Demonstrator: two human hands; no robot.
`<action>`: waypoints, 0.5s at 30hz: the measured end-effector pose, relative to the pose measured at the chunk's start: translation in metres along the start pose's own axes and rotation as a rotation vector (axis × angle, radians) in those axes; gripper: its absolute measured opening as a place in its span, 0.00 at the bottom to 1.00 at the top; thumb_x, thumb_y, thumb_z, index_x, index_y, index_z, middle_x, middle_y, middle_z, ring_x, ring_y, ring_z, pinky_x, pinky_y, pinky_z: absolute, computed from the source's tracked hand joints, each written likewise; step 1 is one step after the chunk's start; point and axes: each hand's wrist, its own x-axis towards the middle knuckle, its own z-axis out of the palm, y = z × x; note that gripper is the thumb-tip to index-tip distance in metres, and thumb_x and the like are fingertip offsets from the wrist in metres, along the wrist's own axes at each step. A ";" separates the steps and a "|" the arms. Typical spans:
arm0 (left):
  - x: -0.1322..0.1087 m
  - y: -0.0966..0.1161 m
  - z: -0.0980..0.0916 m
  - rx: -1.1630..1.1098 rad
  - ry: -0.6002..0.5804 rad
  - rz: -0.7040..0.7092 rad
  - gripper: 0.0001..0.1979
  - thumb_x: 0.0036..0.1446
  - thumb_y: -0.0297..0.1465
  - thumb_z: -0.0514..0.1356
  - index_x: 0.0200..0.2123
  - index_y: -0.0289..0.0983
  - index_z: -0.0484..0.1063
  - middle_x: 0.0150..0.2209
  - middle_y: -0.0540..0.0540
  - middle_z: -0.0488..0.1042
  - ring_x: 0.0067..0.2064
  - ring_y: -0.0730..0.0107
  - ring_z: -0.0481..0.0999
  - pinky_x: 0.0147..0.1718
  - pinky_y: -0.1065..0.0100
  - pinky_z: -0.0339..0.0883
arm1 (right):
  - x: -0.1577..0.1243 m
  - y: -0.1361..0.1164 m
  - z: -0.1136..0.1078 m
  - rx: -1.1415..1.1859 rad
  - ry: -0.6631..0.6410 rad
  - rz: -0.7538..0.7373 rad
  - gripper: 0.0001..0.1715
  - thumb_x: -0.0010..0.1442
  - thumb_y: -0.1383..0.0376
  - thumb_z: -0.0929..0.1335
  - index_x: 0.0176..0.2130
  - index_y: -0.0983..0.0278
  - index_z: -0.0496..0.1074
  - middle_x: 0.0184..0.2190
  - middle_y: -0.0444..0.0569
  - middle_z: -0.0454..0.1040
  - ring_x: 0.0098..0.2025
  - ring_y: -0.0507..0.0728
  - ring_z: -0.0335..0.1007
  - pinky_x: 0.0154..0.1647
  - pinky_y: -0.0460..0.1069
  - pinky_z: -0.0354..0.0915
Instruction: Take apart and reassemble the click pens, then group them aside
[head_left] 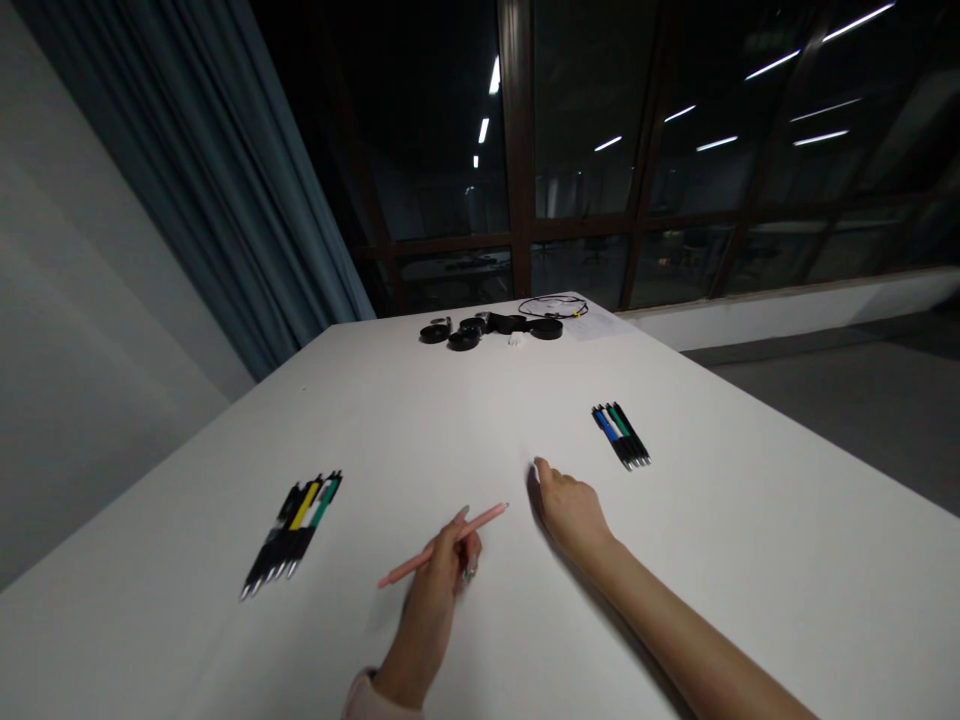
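Observation:
My left hand (442, 580) is closed around a pink pen (480, 521), which slants up to the right across the fingers, just above the white table (465, 430). A ring shows on one finger. To its right, my right hand (570, 510) is closed with the fingers curled inward, and no object shows in it. Left of my left hand lies a row of several pens (292, 535) with black, yellow, white and green barrels. Beyond my right hand, a second row of pens (621, 436) in blue, white, green and black lies side by side.
Several black rolls (465, 338) sit at the table's far end, with a small white item (517, 340) near them. A looped black cable (555, 306) rests on pale paper (596, 325) there. A blue curtain (225, 160) hangs at the left, beside dark windows.

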 end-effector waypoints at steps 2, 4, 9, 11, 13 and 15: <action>0.003 -0.003 -0.002 0.014 0.001 -0.025 0.30 0.46 0.58 0.57 0.11 0.40 0.55 0.12 0.56 0.52 0.15 0.81 0.48 0.16 0.69 0.41 | -0.001 0.004 0.001 0.031 -0.002 -0.030 0.25 0.62 0.78 0.58 0.58 0.71 0.61 0.39 0.62 0.79 0.38 0.63 0.77 0.33 0.50 0.65; 0.005 -0.005 -0.004 0.015 -0.007 -0.037 0.30 0.45 0.58 0.58 0.11 0.40 0.55 0.11 0.57 0.51 0.14 0.81 0.47 0.16 0.69 0.40 | -0.004 0.010 0.002 0.154 0.022 -0.070 0.24 0.64 0.75 0.58 0.58 0.69 0.61 0.39 0.60 0.79 0.38 0.62 0.76 0.34 0.50 0.65; -0.001 0.001 0.000 -0.035 0.034 -0.018 0.29 0.47 0.56 0.59 0.12 0.40 0.55 0.12 0.56 0.54 0.15 0.81 0.50 0.17 0.70 0.42 | -0.015 0.011 0.006 0.904 0.114 -0.151 0.17 0.68 0.60 0.60 0.53 0.62 0.64 0.26 0.44 0.73 0.28 0.54 0.69 0.31 0.48 0.62; -0.004 0.004 0.002 -0.038 0.032 -0.034 0.29 0.45 0.56 0.59 0.12 0.40 0.55 0.12 0.56 0.54 0.16 0.81 0.50 0.17 0.70 0.43 | -0.014 0.006 0.008 1.259 0.113 -0.116 0.18 0.63 0.52 0.66 0.46 0.61 0.69 0.23 0.40 0.69 0.25 0.52 0.65 0.27 0.47 0.61; -0.005 0.007 0.002 -0.035 0.026 -0.054 0.29 0.43 0.56 0.60 0.12 0.40 0.55 0.12 0.56 0.54 0.16 0.80 0.51 0.17 0.70 0.43 | -0.011 0.002 0.010 1.461 0.086 -0.049 0.22 0.54 0.48 0.72 0.38 0.63 0.72 0.23 0.41 0.69 0.24 0.51 0.63 0.26 0.47 0.60; -0.005 0.008 0.002 -0.040 0.025 -0.056 0.29 0.43 0.56 0.60 0.12 0.40 0.55 0.12 0.56 0.55 0.16 0.80 0.51 0.18 0.70 0.44 | -0.008 0.001 0.011 1.507 0.028 0.000 0.25 0.49 0.46 0.74 0.34 0.64 0.75 0.24 0.43 0.70 0.24 0.51 0.62 0.26 0.47 0.61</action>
